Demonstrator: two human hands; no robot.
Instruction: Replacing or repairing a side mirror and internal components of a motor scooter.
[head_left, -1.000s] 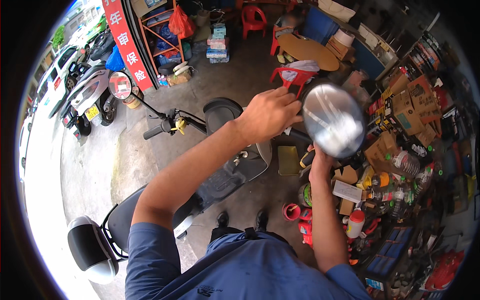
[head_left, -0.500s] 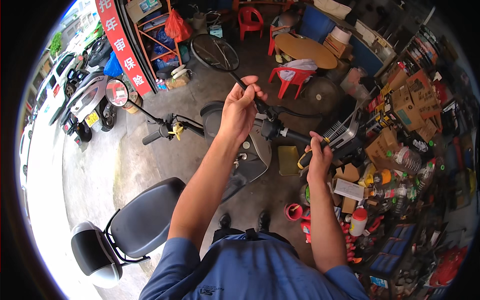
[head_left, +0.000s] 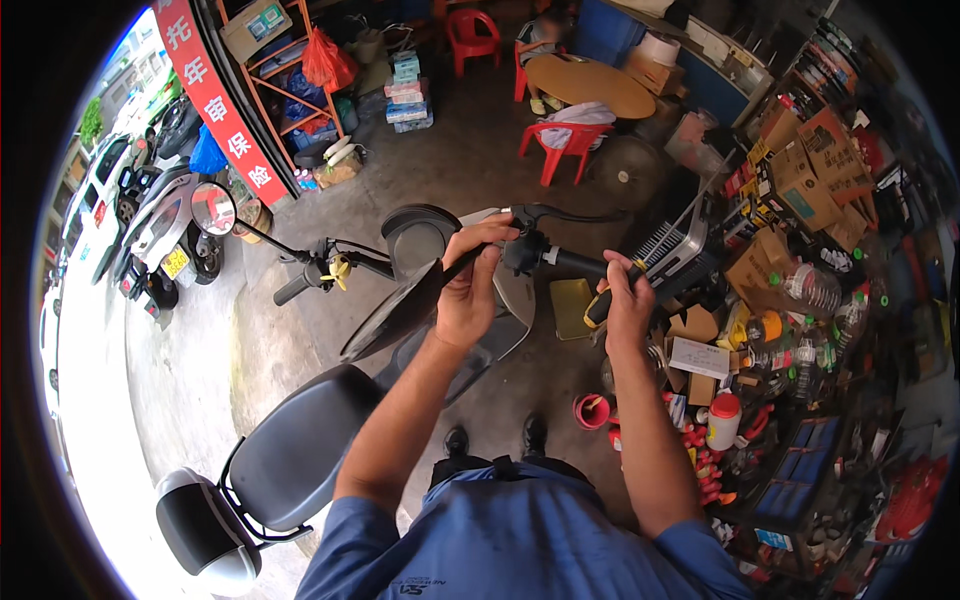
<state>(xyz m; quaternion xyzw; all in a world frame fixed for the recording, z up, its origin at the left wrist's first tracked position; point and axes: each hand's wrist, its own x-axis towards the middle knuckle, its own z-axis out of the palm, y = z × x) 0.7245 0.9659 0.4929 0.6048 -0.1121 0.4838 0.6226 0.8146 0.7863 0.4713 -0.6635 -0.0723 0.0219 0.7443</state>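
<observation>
Your left hand (head_left: pixel 468 290) is closed around the stem of the mirror (head_left: pixel 395 312), which hangs tilted beside the handlebar (head_left: pixel 578 263); your right hand (head_left: pixel 628 305) grips a yellow-and-black tool (head_left: pixel 598 309).

Both hands (head_left: pixel 470 290) (head_left: pixel 628 305) are curled, forearms (head_left: pixel 403 412) (head_left: pixel 648 425) stretched forward.

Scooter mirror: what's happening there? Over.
Left hand holding mirror, tilted. Right hand holding yellow-and-black handle. Brake lever close by.
</observation>
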